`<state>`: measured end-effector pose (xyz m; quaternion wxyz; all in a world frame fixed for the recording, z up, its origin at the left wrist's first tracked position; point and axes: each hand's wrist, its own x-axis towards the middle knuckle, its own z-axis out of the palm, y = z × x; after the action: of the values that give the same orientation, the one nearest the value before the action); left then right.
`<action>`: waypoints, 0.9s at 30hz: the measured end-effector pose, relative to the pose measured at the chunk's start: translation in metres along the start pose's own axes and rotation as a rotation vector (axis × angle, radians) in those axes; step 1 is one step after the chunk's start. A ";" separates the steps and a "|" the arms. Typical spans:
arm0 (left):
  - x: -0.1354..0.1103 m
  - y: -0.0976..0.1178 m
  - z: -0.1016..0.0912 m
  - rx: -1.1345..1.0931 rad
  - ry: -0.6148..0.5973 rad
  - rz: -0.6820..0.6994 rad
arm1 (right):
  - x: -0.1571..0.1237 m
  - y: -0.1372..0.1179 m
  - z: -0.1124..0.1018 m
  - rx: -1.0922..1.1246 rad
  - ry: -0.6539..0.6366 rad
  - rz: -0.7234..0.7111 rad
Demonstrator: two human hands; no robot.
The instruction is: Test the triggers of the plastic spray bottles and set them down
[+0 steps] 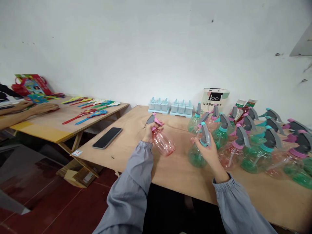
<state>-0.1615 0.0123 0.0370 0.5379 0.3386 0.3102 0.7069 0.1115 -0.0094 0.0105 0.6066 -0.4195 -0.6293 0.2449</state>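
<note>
My left hand (148, 133) is closed around the neck of a pink spray bottle (162, 141) with a grey trigger head, which is tilted over the wooden table (136, 152). My right hand (208, 151) grips a green spray bottle (196, 156) with a grey and teal head, held upright just above the table. Both sleeves are grey. Right of my right hand stands a crowd of several green and pink spray bottles (255, 146).
A black phone (107, 137) lies on the table's left part. Light blue ice-pop moulds (170, 106) and a white paper bag (214, 98) stand by the wall. At a second table (48, 126) with colourful flat toys, another person's hands (36, 108) rest at far left.
</note>
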 end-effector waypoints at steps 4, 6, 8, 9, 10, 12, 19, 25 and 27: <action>0.000 0.000 0.000 0.015 0.025 0.081 | 0.000 -0.001 -0.001 -0.041 0.001 -0.008; -0.002 0.000 0.001 0.066 0.009 0.081 | 0.000 -0.001 -0.001 -0.054 0.012 -0.006; -0.003 0.000 0.002 0.118 -0.002 0.082 | 0.000 0.000 -0.001 -0.051 0.010 -0.012; -0.003 0.000 0.003 0.130 0.004 0.089 | 0.000 0.000 -0.001 -0.047 0.006 -0.015; -0.002 -0.001 0.003 0.130 0.021 0.102 | 0.000 0.000 -0.001 -0.044 0.002 -0.016; -0.001 -0.002 0.002 0.114 0.065 0.131 | 0.000 0.000 -0.001 -0.049 0.004 -0.008; -0.003 -0.001 0.005 0.165 0.009 0.160 | 0.000 -0.001 -0.002 -0.067 0.003 -0.031; -0.003 -0.003 0.009 0.125 0.035 0.217 | 0.001 0.002 -0.003 -0.095 0.016 -0.031; -0.003 -0.004 0.010 0.107 0.011 0.236 | 0.001 0.002 -0.002 -0.097 0.026 -0.032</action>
<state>-0.1509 0.0109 0.0393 0.4306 0.3971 0.3085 0.7495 0.1144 -0.0084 0.0097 0.5975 -0.4413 -0.6393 0.1988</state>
